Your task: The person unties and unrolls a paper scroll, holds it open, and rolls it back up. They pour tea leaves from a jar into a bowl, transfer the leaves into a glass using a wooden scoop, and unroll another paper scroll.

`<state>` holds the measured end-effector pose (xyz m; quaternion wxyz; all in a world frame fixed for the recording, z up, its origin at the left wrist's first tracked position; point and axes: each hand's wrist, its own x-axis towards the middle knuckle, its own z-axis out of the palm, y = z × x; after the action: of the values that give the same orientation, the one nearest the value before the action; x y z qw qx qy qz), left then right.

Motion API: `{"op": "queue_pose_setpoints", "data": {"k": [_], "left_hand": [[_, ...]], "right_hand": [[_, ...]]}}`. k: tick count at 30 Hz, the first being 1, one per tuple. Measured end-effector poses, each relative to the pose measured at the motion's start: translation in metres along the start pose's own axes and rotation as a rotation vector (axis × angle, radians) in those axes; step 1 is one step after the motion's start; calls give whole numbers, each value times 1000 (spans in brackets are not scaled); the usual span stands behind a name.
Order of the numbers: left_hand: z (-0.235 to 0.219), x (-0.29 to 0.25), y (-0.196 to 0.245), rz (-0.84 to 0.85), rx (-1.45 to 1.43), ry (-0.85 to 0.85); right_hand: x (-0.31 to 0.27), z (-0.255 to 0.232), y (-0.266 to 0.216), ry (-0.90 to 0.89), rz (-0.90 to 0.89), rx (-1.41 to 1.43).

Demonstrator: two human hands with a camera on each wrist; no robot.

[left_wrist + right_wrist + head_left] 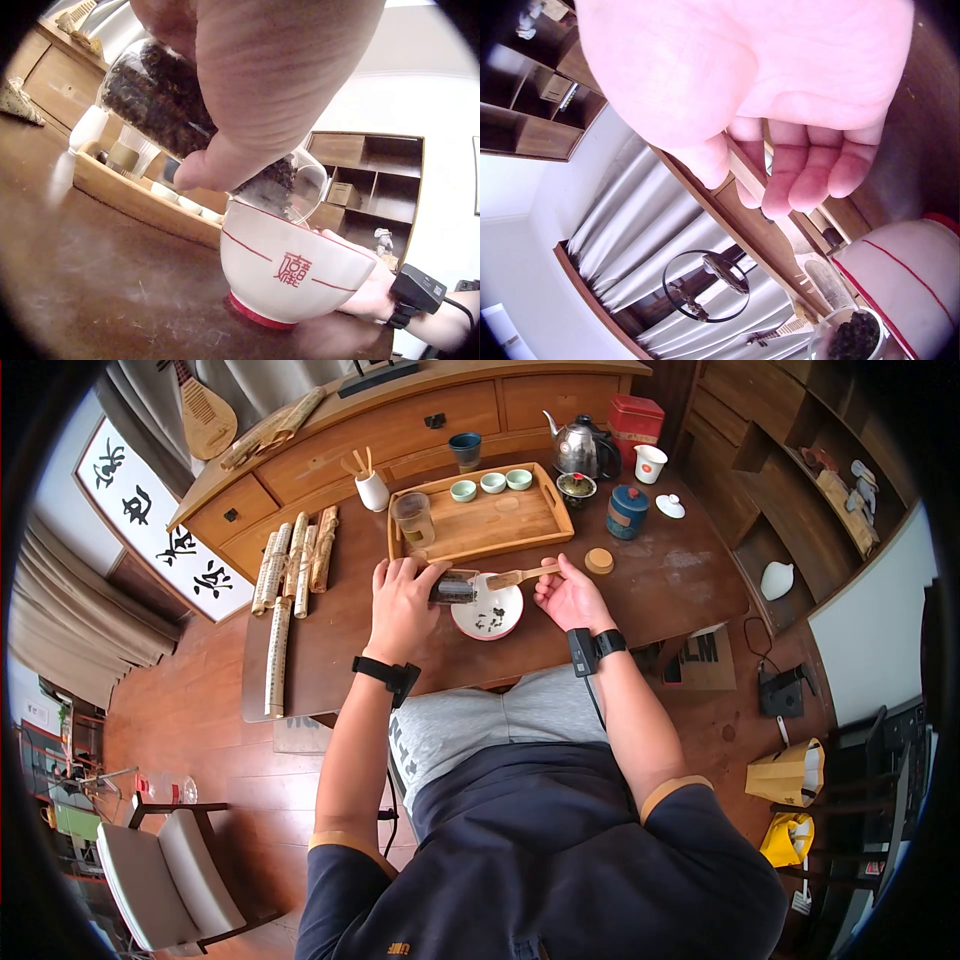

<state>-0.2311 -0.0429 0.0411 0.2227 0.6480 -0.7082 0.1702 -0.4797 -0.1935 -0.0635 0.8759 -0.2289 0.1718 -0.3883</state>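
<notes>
My left hand grips a clear glass jar of dark, dry tea leaves, tipped almost sideways with its mouth at the rim of a white bowl. A few leaves lie in the bottom of this bowl, which has a red rim, red foot and red character. From the other side, my right hand pinches the handle of a wooden tea scoop between thumb and fingers. The scoop's blade points at the jar's mouth, over the bowl.
Behind the bowl, a wooden tray bears green cups and a glass pitcher. A round wooden lid, a blue canister and a kettle stand to the right. Rolled scrolls lie at left.
</notes>
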Motion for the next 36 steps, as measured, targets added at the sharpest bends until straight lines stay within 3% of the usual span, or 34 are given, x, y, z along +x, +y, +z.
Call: {"op": "queue_pose_setpoints", "data": {"k": [36], "left_hand": [[3, -1, -2, 13, -2, 12]], "right_hand": [[-6, 3, -3, -33, -2, -84]]}}
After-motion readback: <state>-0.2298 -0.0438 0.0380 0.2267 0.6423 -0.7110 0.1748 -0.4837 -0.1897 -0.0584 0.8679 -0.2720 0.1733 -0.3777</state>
